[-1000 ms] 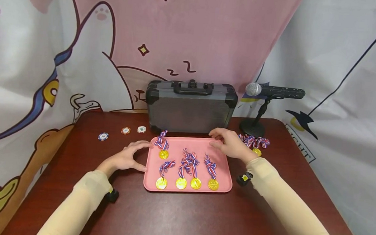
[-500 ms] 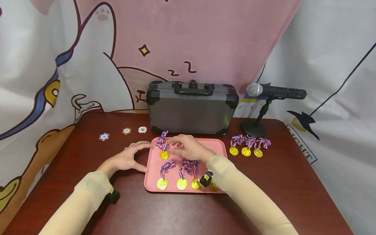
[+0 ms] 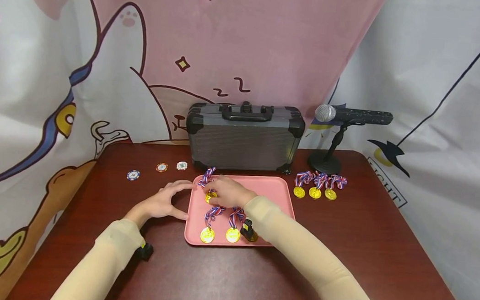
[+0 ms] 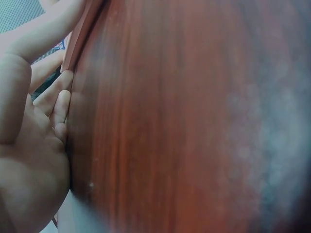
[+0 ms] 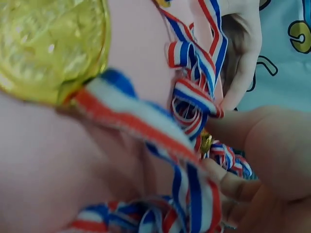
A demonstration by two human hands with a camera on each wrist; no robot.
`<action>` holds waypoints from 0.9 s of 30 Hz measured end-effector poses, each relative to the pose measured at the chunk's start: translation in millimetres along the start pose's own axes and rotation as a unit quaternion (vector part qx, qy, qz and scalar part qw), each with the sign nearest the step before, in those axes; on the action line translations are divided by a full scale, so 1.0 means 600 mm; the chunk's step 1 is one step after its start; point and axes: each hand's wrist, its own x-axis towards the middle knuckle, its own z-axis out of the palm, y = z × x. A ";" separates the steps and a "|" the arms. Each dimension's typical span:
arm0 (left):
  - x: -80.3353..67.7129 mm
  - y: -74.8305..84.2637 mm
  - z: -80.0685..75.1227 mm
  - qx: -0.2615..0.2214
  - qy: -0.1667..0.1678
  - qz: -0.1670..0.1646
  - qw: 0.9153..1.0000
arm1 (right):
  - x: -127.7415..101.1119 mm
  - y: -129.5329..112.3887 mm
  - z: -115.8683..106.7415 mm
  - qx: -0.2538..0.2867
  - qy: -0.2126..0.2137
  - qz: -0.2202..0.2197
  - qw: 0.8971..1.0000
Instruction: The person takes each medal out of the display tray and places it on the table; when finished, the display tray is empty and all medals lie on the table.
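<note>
A pink tray [image 3: 266, 186] on the table holds several gold medals with striped red, white and blue ribbons. My left hand [image 3: 163, 201] rests at the tray's left edge, thumb and fingers spread apart along the rim. Over the tray's upper left, my right hand [image 3: 230, 193] reaches down to a medal [image 3: 210, 197]; its thumb and fingers stand apart on either side of it. That medal's ribbon [image 3: 207, 175] trails toward the tray's back corner. Along the front lie other medals, among them a left one [image 3: 207, 234] and a middle one [image 3: 232, 234]; the right sleeve and wrist camera hide the rest.
Behind the tray stands a grey case [image 3: 244, 141]. A microphone [image 3: 341, 115] on a black stand is at the back right, with a row of three medals [image 3: 315, 192] before it. Three poker chips [image 3: 162, 167] lie at the back left.
My right hand has moved left from the tray's back right edge to the upper-left medal, uncovering the row of medals on the right. The left hand stays put.
</note>
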 end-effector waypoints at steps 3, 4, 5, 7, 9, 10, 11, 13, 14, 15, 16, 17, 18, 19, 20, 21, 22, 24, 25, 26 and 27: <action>0.000 -0.001 0.000 0.001 0.000 0.001 1.000 | 0.003 -0.006 0.001 -0.008 -0.001 0.016 1.000; 0.000 -0.002 0.000 0.001 0.000 0.001 1.000 | 0.004 -0.007 0.001 -0.008 -0.001 0.019 1.000; 0.000 -0.002 0.000 0.000 0.001 0.001 1.000 | 0.005 -0.008 0.002 -0.009 0.000 0.019 1.000; 0.000 -0.002 0.000 -0.002 0.002 0.002 1.000 | 0.007 -0.009 0.004 -0.012 0.000 0.014 1.000; -0.001 -0.003 0.000 -0.003 0.004 0.003 1.000 | 0.008 -0.009 0.004 -0.006 0.002 0.010 1.000; -0.001 -0.003 -0.001 -0.003 0.005 0.004 1.000 | 0.008 -0.009 0.005 -0.002 0.001 0.008 1.000; -0.001 -0.003 -0.001 -0.004 0.005 0.003 1.000 | 0.009 -0.008 0.004 0.007 0.000 0.008 1.000; -0.001 -0.002 -0.003 -0.004 0.004 0.003 1.000 | 0.008 -0.006 0.004 0.021 -0.004 0.013 1.000; -0.001 -0.001 -0.004 -0.004 0.004 0.001 1.000 | 0.008 -0.004 0.003 0.030 -0.004 0.015 0.999; -0.002 0.000 -0.004 -0.005 0.003 0.000 1.000 | 0.008 -0.002 0.003 0.037 -0.004 0.016 0.999; -0.002 0.000 -0.005 -0.006 0.001 -0.002 1.000 | 0.008 0.000 0.002 0.048 -0.004 0.018 0.999; -0.002 0.001 -0.005 -0.006 0.000 -0.004 1.000 | 0.007 0.002 0.000 0.059 -0.002 0.020 0.998; -0.002 0.001 -0.005 -0.008 -0.001 -0.004 1.000 | 0.006 0.004 -0.002 0.068 0.000 0.023 0.997; -0.002 0.001 -0.005 -0.007 -0.001 -0.005 1.000 | 0.005 0.005 -0.005 0.079 0.003 0.025 0.997; -0.002 0.000 -0.005 -0.007 -0.001 -0.005 1.000 | 0.003 0.007 -0.008 0.091 0.007 0.026 0.996; -0.002 0.000 -0.004 -0.006 0.000 -0.004 1.000 | 0.002 0.009 -0.011 0.104 0.011 0.029 0.994; -0.002 -0.001 -0.003 -0.006 0.000 -0.003 1.000 | -0.001 0.011 -0.016 0.119 0.016 0.033 0.992; -0.002 -0.001 -0.001 -0.004 0.001 0.001 1.000 | -0.008 0.018 -0.024 0.151 0.029 0.041 0.987; -0.001 -0.001 -0.001 -0.002 0.002 0.002 1.000 | -0.013 0.023 -0.028 0.172 0.037 0.044 0.983; -0.001 0.000 0.000 -0.002 0.001 0.002 1.000 | -0.019 0.029 -0.033 0.198 0.044 0.048 0.978; -0.001 0.000 0.001 -0.001 0.001 0.004 1.000 | -0.026 0.035 -0.038 0.230 0.050 0.053 0.970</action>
